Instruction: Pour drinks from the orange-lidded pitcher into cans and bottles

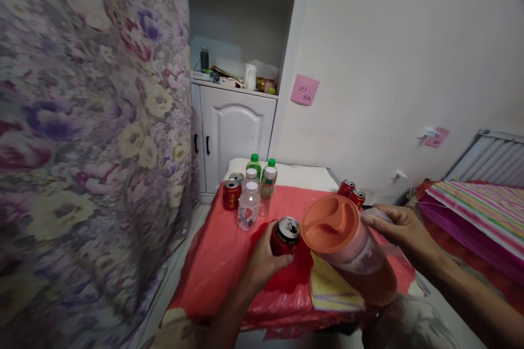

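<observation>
My left hand (264,259) is wrapped round a dark red can (284,237) with an opened top, above the red-covered table (204,278). My right hand (395,226) grips the handle of a translucent pitcher (360,262) with an orange lid (331,223). The pitcher leans left, its lid close beside the can. Reddish-brown liquid shows in its lower part. Under the pitcher lies a folded yellow cloth (331,286). Whether any liquid leaves the pitcher cannot be made out.
Clear bottles (248,210), green-capped bottles (254,162) and red cans (231,194) stand at the table's back left. Two more red cans (346,187) are at the back right. A floral curtain (94,120) hangs at left; a white cabinet (239,131) stands behind.
</observation>
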A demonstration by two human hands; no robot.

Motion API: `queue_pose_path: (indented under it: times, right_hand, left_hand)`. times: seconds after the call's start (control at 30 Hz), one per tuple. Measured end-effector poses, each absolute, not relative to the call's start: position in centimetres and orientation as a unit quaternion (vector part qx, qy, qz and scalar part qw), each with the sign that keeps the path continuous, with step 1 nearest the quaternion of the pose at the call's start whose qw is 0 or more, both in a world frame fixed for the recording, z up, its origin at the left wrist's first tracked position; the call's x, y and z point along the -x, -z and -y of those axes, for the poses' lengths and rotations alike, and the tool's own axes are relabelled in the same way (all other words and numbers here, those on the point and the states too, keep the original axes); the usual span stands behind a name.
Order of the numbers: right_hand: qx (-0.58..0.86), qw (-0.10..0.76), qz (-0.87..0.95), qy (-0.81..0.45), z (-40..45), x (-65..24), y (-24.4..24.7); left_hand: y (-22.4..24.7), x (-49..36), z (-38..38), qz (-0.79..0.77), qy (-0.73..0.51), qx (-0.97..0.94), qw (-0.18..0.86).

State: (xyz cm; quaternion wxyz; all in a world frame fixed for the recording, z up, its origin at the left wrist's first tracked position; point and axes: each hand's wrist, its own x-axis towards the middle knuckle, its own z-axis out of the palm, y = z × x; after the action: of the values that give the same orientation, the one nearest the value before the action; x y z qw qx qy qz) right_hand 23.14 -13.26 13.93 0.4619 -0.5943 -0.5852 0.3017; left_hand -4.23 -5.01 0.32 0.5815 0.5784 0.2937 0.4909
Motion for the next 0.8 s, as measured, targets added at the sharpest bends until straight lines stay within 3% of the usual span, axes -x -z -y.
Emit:
queue_pose_path:
  times: [0.8]
  right_hand:
    - [0.594, 0.456, 0.603, -0.275, 13.5, -21.9, -15.1]
  left_hand:
    - [-0.4, 4.5, 5.1, -0.294, -0.490, -0.574, 0.586]
